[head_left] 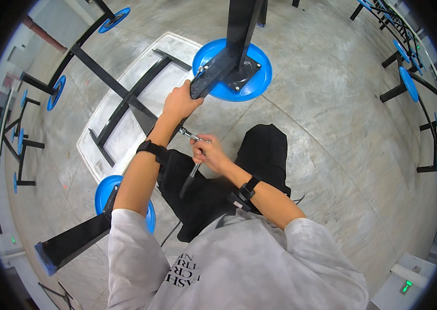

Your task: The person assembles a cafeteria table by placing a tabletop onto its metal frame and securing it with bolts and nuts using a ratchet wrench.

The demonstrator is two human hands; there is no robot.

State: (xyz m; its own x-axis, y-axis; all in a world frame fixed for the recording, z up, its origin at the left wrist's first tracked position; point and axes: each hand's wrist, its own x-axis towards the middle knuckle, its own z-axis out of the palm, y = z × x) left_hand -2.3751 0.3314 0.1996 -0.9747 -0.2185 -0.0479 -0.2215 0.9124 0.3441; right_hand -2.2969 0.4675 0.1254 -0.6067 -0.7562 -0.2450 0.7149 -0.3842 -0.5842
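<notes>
My left hand is closed round a black metal beam, just short of a round blue seat. That seat lies face down on the floor, with a black plate bolted to its underside. My right hand, fingers curled, grips a ratchet wrench. Its dark handle hangs below my fist, and its silver shaft reaches up left to the black frame just below my left wrist. The contact at the shaft's tip is too small to make out.
The black frame rests on an upturned white tabletop. Another blue seat with a black leg lies by my left elbow. More frames with blue seats stand along both sides of the grey floor.
</notes>
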